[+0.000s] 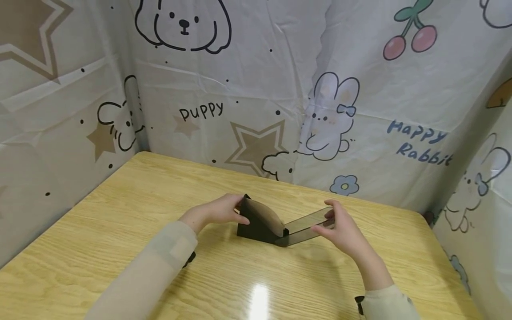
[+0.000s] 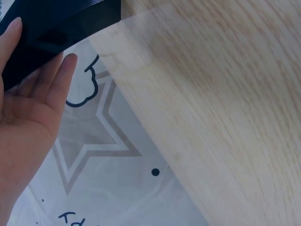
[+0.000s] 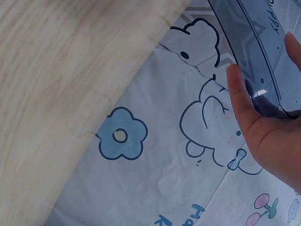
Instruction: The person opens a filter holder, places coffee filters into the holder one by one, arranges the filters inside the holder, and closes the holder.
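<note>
A black wedge-shaped box (image 1: 258, 226) stands on the wooden table, with a tan curved piece (image 1: 266, 214) showing in its sloping opening. Its smoky see-through lid (image 1: 306, 234) is swung out to the right from the low end. My left hand (image 1: 218, 210) grips the tall left end of the box, thumb on the near side. In the left wrist view the black box wall (image 2: 70, 28) lies between thumb and fingers. With thumb and fingers on opposite sides, my right hand (image 1: 345, 229) holds the free end of the lid, seen also as clear plastic (image 3: 254, 52) in the right wrist view.
The pale wooden table (image 1: 132, 213) reaches back to a printed cloth (image 1: 248, 80) hung behind it and along both sides. Light glares off the tabletop near the front.
</note>
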{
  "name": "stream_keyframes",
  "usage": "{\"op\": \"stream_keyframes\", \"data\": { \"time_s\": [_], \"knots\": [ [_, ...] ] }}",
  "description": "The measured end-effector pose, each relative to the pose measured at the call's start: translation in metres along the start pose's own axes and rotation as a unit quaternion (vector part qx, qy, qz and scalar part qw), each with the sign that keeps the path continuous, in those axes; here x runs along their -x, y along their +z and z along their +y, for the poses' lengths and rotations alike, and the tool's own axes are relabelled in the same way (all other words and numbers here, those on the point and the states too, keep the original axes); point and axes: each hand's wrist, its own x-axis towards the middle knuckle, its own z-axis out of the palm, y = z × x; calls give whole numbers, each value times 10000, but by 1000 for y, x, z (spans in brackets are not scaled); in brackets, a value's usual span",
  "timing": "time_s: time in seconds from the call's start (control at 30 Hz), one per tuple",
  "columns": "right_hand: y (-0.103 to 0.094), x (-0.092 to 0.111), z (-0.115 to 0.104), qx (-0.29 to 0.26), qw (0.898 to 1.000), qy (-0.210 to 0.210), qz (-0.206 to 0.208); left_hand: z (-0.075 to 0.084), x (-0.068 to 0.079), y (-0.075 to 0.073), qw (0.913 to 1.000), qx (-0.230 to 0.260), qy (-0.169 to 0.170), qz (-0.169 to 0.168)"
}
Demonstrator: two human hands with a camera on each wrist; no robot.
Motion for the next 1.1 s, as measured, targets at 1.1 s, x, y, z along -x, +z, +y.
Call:
{"op": "stream_keyframes", "data": {
  "time_s": [1.1],
  "knots": [
    [48, -26, -32, -1037, 9941, -109, 284, -7, 1, 3, 9997, 17, -250, 56]
  ]
}}
